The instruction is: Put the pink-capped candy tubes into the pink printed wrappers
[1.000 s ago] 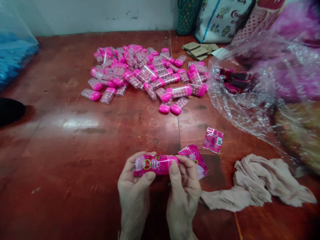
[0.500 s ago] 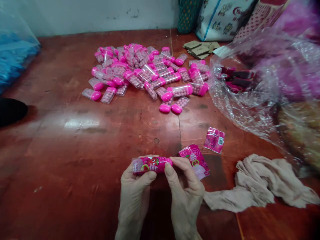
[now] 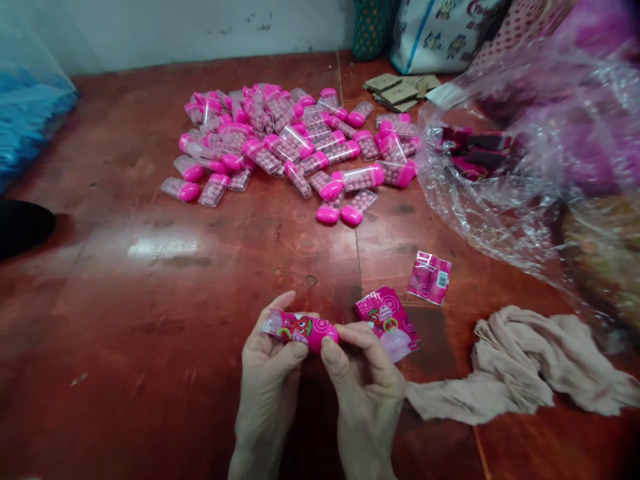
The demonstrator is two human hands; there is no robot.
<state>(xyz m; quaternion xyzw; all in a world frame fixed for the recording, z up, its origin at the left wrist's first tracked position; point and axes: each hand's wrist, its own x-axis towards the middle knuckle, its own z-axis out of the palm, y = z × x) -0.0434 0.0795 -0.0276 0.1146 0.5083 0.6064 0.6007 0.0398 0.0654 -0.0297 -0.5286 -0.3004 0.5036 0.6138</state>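
Between both hands is a small candy container (image 3: 301, 329) with a pink cap and a printed pink sleeve around its body. My left hand (image 3: 274, 363) grips its left end, thumb across the front. At the capped right end, my right hand (image 3: 363, 370) pinches with thumb and fingers. Just beyond the right hand lies a stack of pink printed sleeves (image 3: 387, 321), and a single flat sleeve (image 3: 430, 278) rests apart from it, farther right. A heap of clear candy containers (image 3: 285, 140) with pink caps and pale pink balls covers the back of the red surface.
A crumpled beige cloth (image 3: 525, 363) lies at right. Behind it spreads a clear plastic bag (image 3: 475, 220) with dark pink packs inside. Cardboard pieces (image 3: 400, 92) and a white printed bag (image 3: 443, 37) stand at the back. Blue items in a bag (image 3: 35, 120) are at left.
The container has tilted, its capped right end now lower and turned toward me. A left finger has lifted behind it. The right hand has shifted slightly left. The view has moved a little.
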